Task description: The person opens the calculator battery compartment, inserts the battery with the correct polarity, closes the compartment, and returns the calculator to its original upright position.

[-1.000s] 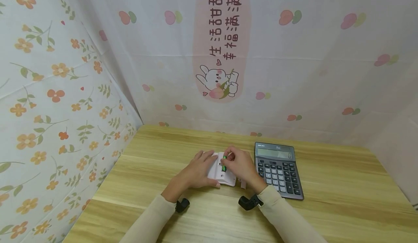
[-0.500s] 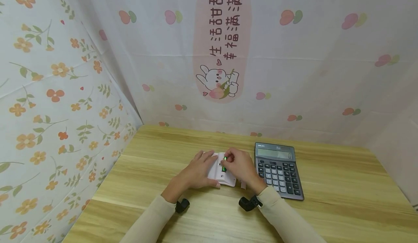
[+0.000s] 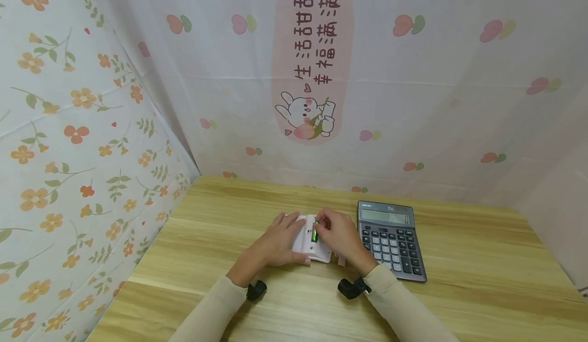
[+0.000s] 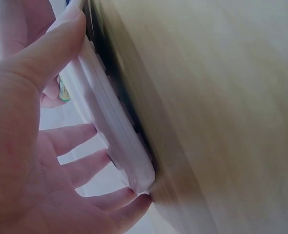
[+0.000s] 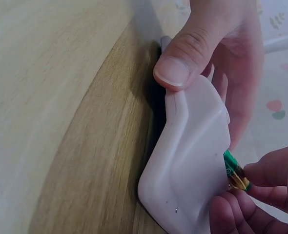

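A pale pink calculator lies back side up on the table, with key-like bumps along its underside in the left wrist view. My left hand holds it across its width, thumb on the near edge and fingers over the far side. Between the thumb and fingers of my right hand is a green battery, pinched at one end. The other end of the battery meets the calculator's back at a slant; the slot there is mostly hidden in the right wrist view.
Right of the hands lies a larger dark grey calculator, face up, partly behind my right wrist. A small pale strip lies under that wrist. The wooden table ends at a patterned cloth backdrop.
My right fingers have shifted slightly on the battery, and more of its green side shows now. The left hand and the pale pink calculator stay in place.
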### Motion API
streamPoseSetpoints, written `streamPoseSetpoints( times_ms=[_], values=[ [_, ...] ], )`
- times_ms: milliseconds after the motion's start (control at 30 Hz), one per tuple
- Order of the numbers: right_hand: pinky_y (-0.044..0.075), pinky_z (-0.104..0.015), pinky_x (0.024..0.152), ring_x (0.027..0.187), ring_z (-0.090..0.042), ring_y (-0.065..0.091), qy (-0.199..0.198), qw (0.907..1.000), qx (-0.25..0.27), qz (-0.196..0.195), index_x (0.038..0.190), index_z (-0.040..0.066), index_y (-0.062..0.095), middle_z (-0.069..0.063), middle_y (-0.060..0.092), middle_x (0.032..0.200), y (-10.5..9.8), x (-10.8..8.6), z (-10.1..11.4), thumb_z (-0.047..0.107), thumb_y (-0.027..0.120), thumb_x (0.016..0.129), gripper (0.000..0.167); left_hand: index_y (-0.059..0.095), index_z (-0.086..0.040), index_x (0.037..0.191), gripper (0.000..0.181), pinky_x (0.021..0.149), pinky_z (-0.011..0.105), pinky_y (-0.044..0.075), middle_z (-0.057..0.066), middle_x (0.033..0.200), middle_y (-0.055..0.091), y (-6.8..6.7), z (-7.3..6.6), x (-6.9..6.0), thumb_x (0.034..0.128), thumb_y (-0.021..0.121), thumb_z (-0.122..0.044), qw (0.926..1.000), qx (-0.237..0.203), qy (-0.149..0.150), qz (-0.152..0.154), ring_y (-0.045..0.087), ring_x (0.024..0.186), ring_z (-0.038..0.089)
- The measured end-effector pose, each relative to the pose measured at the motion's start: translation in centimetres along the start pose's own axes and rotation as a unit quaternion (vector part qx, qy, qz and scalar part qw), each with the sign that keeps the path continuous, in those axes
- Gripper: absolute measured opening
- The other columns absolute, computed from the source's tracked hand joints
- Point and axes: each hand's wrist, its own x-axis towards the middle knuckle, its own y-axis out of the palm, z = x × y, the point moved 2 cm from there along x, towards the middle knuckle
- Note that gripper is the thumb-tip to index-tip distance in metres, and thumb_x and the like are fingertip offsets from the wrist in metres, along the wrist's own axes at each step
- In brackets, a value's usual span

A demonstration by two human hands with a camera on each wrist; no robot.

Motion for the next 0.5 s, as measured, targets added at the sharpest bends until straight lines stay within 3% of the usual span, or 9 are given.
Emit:
streamPoseSetpoints(
  times_ms=[500],
  values=[
    [0.053,-0.032,0.067,0.077,-0.012,0.062,-0.003,1.0,-0.004,-0.007,0.096,0.013,0.08,0.001,0.076,0.091,0.03,0.19,-0.18,0.003,0.078,0.1,0.011,0.044,0.0,0.166,0.104,0.129,0.064,0.023,0.027,0.174,0.032,0.39,-0.31,0.03,0.0924,0.084,-0.061,1.0,0.004,-0.008,0.001,0.026,0.159,0.059]
  ],
)
